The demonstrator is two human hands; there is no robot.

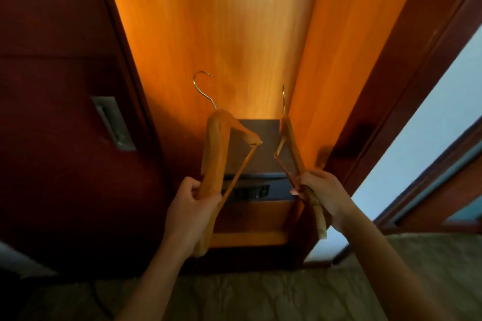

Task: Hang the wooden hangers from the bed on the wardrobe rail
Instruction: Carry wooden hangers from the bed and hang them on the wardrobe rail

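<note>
I hold two wooden hangers up in front of an open, warmly lit wardrobe. My left hand grips the left hanger by one shoulder arm, its metal hook pointing up. My right hand grips the right hanger near its lower arm; this one is seen almost edge-on, its thin hook also up. The two hangers are apart and touch nothing else. No rail shows in this view.
A dark safe-like box sits on a shelf low inside the wardrobe. A dark red sliding door with a recessed metal handle stands on the left. Another door frame rises on the right. Patterned carpet lies below.
</note>
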